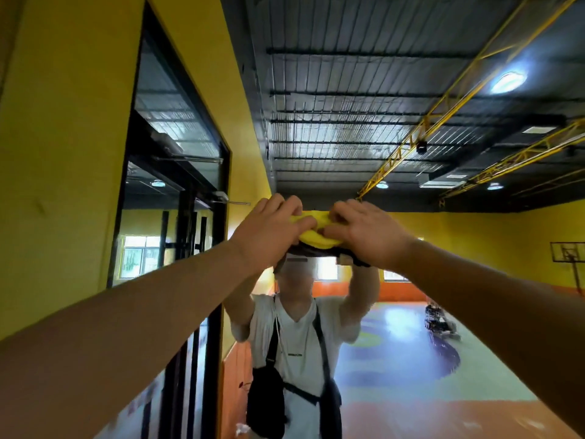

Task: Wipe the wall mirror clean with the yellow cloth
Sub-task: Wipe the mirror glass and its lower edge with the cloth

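Note:
The wall mirror (pixel 411 312) fills the view ahead and to the right, reflecting a hall and a person with raised arms. A bunched yellow cloth (pixel 311 231) is pressed against the glass at head height. My left hand (pixel 269 232) grips its left side, fingers curled over the top. My right hand (pixel 364 236) covers its right side. Both arms are stretched forward and up. The middle of the cloth shows between the two hands; the rest is hidden under them.
A yellow wall (pixel 63 153) with a black-framed glass door (pixel 177 191) runs along the left, close to my left arm. In the mirror I see a dark ceiling with yellow trusses (pixel 443 109), a coloured floor and a basketball hoop (pixel 568 255).

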`<state>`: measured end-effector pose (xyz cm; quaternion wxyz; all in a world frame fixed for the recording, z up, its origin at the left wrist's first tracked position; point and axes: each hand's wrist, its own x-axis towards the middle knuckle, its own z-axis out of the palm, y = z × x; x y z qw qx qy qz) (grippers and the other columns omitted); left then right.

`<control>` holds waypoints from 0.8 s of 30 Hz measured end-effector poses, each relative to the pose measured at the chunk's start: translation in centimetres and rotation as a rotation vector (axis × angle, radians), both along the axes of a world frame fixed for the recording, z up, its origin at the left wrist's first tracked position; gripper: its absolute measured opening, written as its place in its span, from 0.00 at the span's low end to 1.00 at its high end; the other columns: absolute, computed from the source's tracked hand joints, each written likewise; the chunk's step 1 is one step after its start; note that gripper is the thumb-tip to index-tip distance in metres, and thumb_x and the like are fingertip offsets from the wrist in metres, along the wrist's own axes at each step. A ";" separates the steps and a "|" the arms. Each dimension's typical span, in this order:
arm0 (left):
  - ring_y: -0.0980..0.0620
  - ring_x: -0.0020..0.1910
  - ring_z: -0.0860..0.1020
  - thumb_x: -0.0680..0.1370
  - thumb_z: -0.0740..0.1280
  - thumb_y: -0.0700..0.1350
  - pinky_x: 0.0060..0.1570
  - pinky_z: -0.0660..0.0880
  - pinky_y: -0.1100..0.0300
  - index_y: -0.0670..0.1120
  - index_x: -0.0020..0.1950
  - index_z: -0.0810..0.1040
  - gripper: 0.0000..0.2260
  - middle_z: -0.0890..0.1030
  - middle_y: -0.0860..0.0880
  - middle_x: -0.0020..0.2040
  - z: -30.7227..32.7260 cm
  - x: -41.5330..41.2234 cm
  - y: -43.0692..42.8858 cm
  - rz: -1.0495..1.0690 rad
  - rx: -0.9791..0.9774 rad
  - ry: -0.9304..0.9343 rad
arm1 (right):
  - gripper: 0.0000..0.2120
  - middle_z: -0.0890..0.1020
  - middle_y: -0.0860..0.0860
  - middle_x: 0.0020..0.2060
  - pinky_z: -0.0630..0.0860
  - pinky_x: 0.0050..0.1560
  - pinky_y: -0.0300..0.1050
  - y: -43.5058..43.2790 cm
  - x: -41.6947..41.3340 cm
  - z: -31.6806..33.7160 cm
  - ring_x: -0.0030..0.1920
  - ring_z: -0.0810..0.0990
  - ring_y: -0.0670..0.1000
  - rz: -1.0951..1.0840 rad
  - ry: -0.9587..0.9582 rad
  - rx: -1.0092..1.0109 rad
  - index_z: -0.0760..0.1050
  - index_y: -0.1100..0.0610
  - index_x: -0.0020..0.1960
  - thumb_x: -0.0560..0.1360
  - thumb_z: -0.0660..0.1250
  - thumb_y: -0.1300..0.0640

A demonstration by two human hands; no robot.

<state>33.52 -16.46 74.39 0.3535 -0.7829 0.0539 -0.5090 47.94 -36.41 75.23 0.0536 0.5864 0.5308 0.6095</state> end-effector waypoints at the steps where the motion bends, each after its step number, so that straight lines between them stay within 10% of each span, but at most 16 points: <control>1: 0.41 0.55 0.71 0.75 0.71 0.41 0.51 0.70 0.47 0.52 0.63 0.75 0.18 0.72 0.46 0.57 1.4 0.0 -0.2 -0.005 -0.008 -0.007 | 0.22 0.76 0.57 0.51 0.76 0.47 0.53 -0.1 -0.2 1.5 0.49 0.77 0.60 -0.003 0.002 0.013 0.79 0.48 0.61 0.68 0.78 0.58; 11: 0.42 0.67 0.67 0.77 0.69 0.43 0.63 0.68 0.47 0.52 0.72 0.72 0.23 0.71 0.46 0.67 4.5 1.1 -0.9 -0.059 -0.166 -0.043 | 0.26 0.74 0.57 0.55 0.74 0.55 0.56 0.9 -2.2 3.9 0.56 0.74 0.62 -0.114 0.207 0.174 0.76 0.53 0.62 0.66 0.76 0.53; 16: 0.41 0.73 0.66 0.80 0.56 0.49 0.74 0.64 0.44 0.44 0.75 0.71 0.24 0.69 0.42 0.75 0.9 1.7 0.7 -0.315 -0.216 -0.088 | 0.30 0.69 0.64 0.74 0.62 0.76 0.61 3.4 -1.8 -0.3 0.75 0.65 0.65 0.050 0.340 0.357 0.70 0.60 0.73 0.76 0.52 0.46; 24: 0.42 0.67 0.71 0.86 0.54 0.49 0.70 0.68 0.47 0.39 0.73 0.71 0.21 0.75 0.41 0.68 0.4 5.7 -0.5 -0.352 -0.346 -0.397 | 0.27 0.68 0.63 0.75 0.56 0.79 0.58 5.0 1.5 -0.9 0.77 0.64 0.63 0.027 0.002 0.501 0.66 0.61 0.78 0.86 0.52 0.45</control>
